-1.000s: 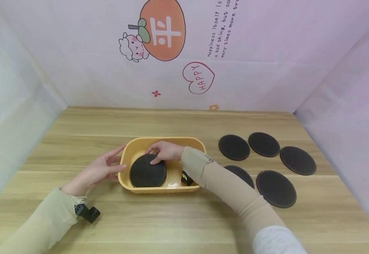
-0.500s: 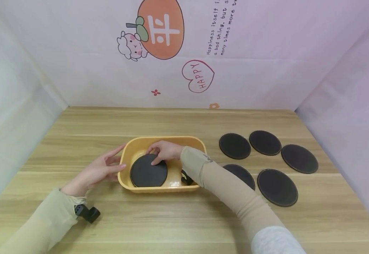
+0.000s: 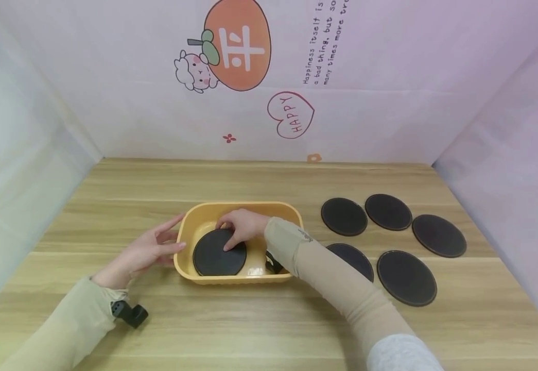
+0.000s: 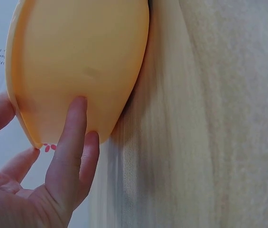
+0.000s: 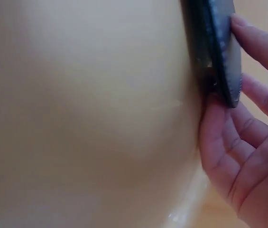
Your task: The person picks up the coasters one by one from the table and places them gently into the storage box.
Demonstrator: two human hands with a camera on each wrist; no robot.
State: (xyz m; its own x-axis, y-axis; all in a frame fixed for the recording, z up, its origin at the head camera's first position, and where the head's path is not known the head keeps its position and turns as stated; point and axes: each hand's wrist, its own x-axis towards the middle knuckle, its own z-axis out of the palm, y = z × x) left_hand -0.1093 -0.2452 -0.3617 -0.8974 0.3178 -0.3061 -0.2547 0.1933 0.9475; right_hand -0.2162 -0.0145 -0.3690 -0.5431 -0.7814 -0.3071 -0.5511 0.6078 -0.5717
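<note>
head view: round black disc (image 3: 214,256)

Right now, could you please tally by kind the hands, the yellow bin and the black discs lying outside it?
Hands: 2 (left hand and right hand)
Yellow bin: 1
Black discs outside the bin: 5
Total: 8
</note>
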